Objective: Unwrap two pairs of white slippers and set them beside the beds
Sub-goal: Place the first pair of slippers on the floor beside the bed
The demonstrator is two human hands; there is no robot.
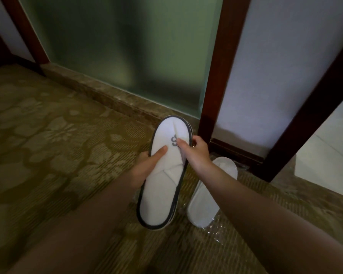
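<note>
Floor: patterned olive carpet [48,147], bare and wide to the left of the hands; a stone sill [107,95] edges it at the far side.
Far edge: frosted glass panel [117,46] rising from the sill, with a dark wooden post [218,86] at its right.
Right edge: white wall [275,76], then a second dark frame [305,107] slanting down to the carpet near the wrapped slippers.
Held slippers [162,171]: white with dark trim, stacked as a pair, lifted above the carpet, toe pointing away toward the glass.
Left hand [147,167]: under the pair's left edge, thumb pressed flat across the upper; closed around the stack.
Right hand [196,151]: fingers curled round the right rim near the toe, thumb on the printed logo; gripping the same pair.
Arms: both bare forearms reach forward from the bottom corners and meet at the pair.
Wrapped slippers [212,190]: second white pair lying on the carpet in clear plastic [218,232], just right of the held pair and close to the frame foot.
</note>
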